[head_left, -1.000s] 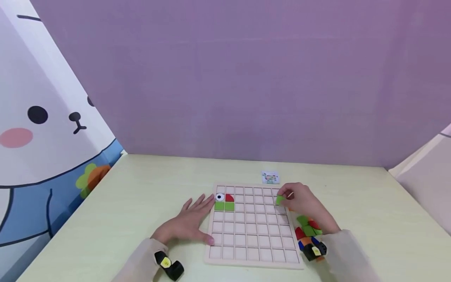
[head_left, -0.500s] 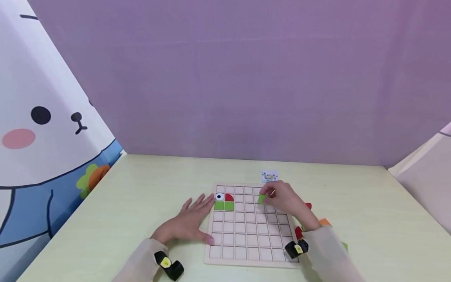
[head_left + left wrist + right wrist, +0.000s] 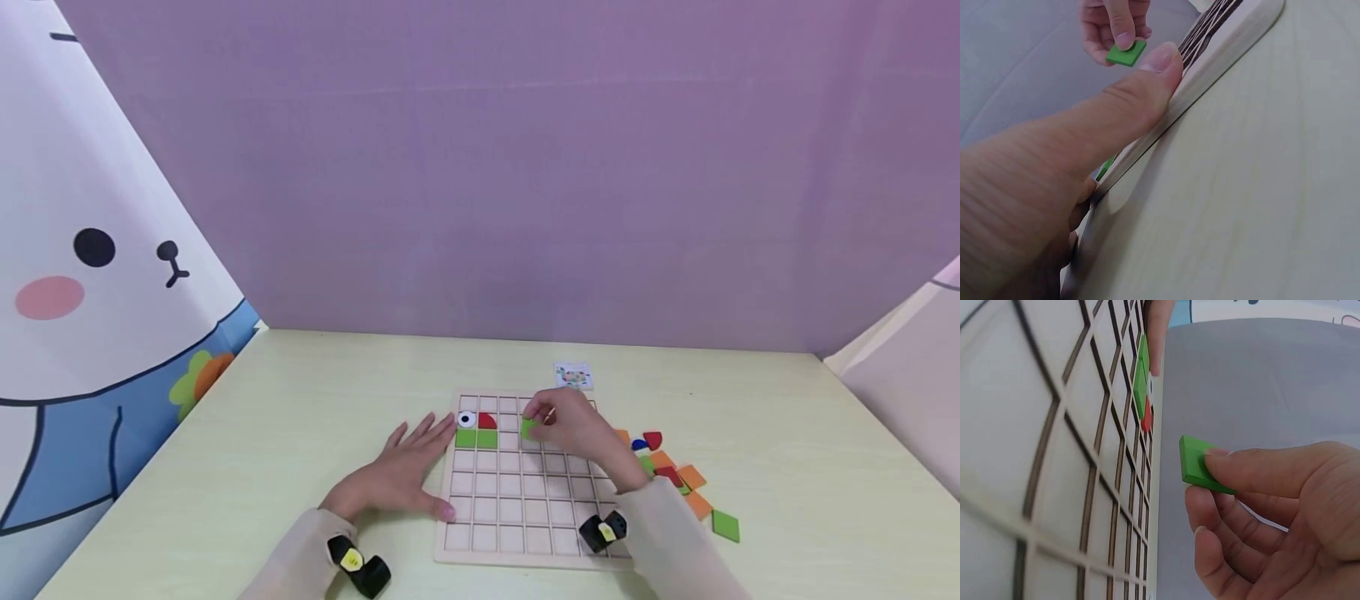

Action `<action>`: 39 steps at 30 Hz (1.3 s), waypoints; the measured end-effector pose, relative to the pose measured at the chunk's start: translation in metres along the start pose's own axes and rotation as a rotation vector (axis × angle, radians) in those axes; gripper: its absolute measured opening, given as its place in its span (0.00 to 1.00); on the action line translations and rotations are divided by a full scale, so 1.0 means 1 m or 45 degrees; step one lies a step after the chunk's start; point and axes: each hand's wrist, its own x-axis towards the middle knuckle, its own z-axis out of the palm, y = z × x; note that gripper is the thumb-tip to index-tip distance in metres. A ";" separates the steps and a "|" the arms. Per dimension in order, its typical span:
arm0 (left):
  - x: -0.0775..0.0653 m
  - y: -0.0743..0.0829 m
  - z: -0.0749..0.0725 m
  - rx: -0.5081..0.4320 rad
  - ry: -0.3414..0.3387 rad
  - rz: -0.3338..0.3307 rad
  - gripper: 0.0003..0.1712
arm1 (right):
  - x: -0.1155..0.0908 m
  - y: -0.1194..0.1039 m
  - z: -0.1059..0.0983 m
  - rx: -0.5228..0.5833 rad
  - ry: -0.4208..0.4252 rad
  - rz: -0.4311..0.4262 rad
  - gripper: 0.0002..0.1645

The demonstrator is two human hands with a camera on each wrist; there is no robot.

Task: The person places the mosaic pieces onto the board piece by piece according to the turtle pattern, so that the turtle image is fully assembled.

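My right hand (image 3: 573, 423) pinches a green square tile (image 3: 1195, 464) between thumb and fingers, above the upper middle of a pale wooden grid board (image 3: 497, 557). My left hand (image 3: 401, 477) lies spread at the board's left side, its fingertips and thumb touching the frame. At the board's upper left sit a white eye tile (image 3: 467, 419), a red quarter-round tile (image 3: 487, 421) and, below them, two green square tiles (image 3: 476, 439). In the left wrist view, the left thumb (image 3: 1141, 94) rests along the frame's edge.
Right of the board lie loose orange, red, blue and green tiles (image 3: 692, 477), partly behind the right forearm. One green tile (image 3: 726, 525) lies farthest right. A small printed picture card (image 3: 573, 375) is behind the board. A purple panel (image 3: 525, 183) rises at the table's back.
My right hand has carried the green tile leftward over the board, from its right edge to the upper middle. More loose tiles show at the right. My left hand has stayed in place.
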 end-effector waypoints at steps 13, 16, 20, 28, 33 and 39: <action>0.001 -0.003 0.001 0.010 -0.001 0.003 0.67 | 0.011 -0.016 0.019 0.033 -0.046 -0.004 0.06; 0.001 -0.002 0.001 0.008 -0.002 0.004 0.67 | 0.013 -0.018 0.023 0.047 -0.062 -0.016 0.06; 0.001 -0.002 0.001 0.007 -0.003 0.005 0.67 | 0.015 -0.021 0.026 0.053 -0.092 -0.025 0.06; 0.001 -0.003 0.000 0.024 0.002 0.019 0.67 | 0.017 -0.027 0.033 0.047 -0.120 -0.035 0.07; 0.001 -0.002 -0.001 0.025 0.000 0.019 0.67 | 0.016 -0.029 0.036 0.055 -0.158 0.001 0.08; 0.001 0.000 0.000 0.031 -0.003 0.020 0.67 | 0.015 -0.027 0.038 0.065 -0.180 0.012 0.10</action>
